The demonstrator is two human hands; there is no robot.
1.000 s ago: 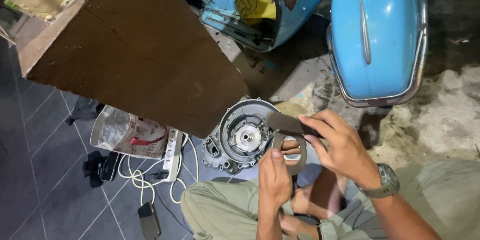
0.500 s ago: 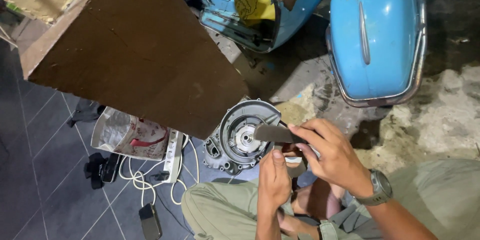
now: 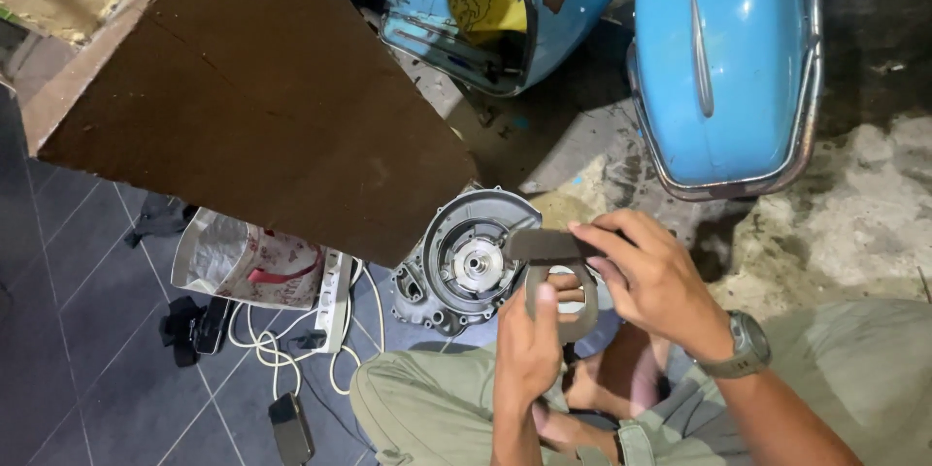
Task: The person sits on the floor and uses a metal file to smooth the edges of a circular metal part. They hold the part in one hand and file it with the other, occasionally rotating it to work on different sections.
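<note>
Grey metal, a curved brake shoe (image 3: 553, 277) sits at lower centre, both hands clamped on it: left hand (image 3: 529, 349) below, right hand (image 3: 655, 282) on its upper arc. Its loop runs top to bottom, just right of the round engine cover (image 3: 466, 262), nearer the left hand.

Both hands meet over the engine cover (image 3: 473, 262) — the left hand (image 3: 527, 345) pinching from below, the right hand (image 3: 652, 282) curled, fingers gripping above.

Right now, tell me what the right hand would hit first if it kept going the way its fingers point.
The right hand points left across the dark curved part it grips. Beyond that, it would likely meet the round metal engine cover first, though depth is hard to judge.
</note>
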